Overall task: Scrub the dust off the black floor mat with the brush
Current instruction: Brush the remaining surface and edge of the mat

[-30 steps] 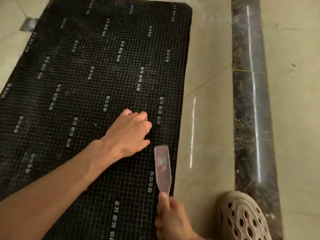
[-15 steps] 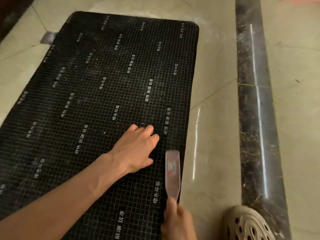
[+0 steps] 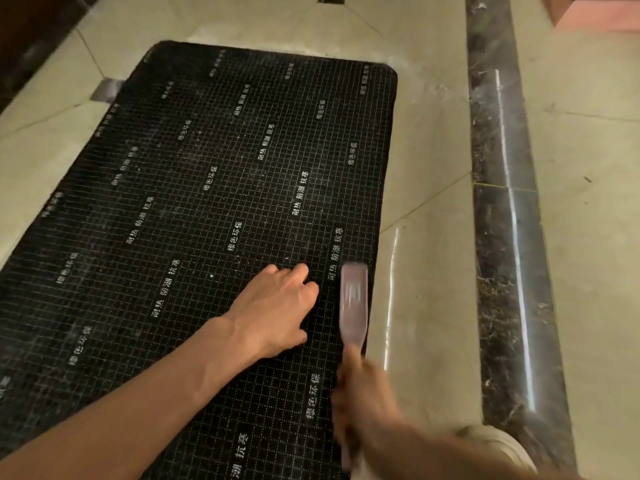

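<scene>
L hand (image 3: 273, 311) presses black grid-printed rubber floor mat (image 3: 194, 188), fingers curled under; R hand (image 3: 363, 393), blurred, grips pale translucent plastic brush (image 3: 354, 303) at mat's right edge

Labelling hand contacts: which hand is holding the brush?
The right hand grips the translucent plastic brush; the left hand rests on the black grid-patterned floor mat.

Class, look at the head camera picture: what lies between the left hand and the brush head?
Only a narrow strip of the black floor mat, carrying white printed characters; nothing else lies between the left hand and the brush in the head view.
</scene>
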Demonstrator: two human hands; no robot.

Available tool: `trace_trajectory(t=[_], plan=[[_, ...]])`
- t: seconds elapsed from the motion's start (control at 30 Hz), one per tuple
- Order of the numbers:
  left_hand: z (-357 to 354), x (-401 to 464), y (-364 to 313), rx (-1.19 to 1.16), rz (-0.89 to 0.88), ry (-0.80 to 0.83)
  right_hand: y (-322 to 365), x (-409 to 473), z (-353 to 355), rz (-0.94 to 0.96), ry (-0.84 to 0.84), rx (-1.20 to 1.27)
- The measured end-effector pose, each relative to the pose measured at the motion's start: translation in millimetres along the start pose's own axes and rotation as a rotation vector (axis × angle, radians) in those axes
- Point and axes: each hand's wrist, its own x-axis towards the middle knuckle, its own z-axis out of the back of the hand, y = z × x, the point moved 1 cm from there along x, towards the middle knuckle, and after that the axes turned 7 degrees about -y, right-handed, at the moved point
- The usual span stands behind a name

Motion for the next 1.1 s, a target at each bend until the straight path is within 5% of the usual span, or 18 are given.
trace_trajectory(t=[0.2,0.47,0.77,0.9,1.1], plan=[[4.0,0.5,-7.4,0.048,0.008,0.065,-71.4,-14.2,-20.1,-0.051,-0.073,0.136],[-6.2,-16.3,-27.9,0.107,0.015,0.016,20.7,21.0,-16.4,0.057,-0.08,0.119],[-18.4,-31.5,-43.4,0.155,0.0,-0.024,-41.6,-26.1,-10.1,-0.124,0.06,0.148],[-19.0,-34.5,-42.7,0.164,0.008,-0.024,-78.3,-43.8,-2.3,-0.203,0.129,-0.164],[-16.6,-39.3,-42.1,0.15,-0.008,-0.014,-28.5,-10.3,-3.4,-0.116,0.058,0.02]])
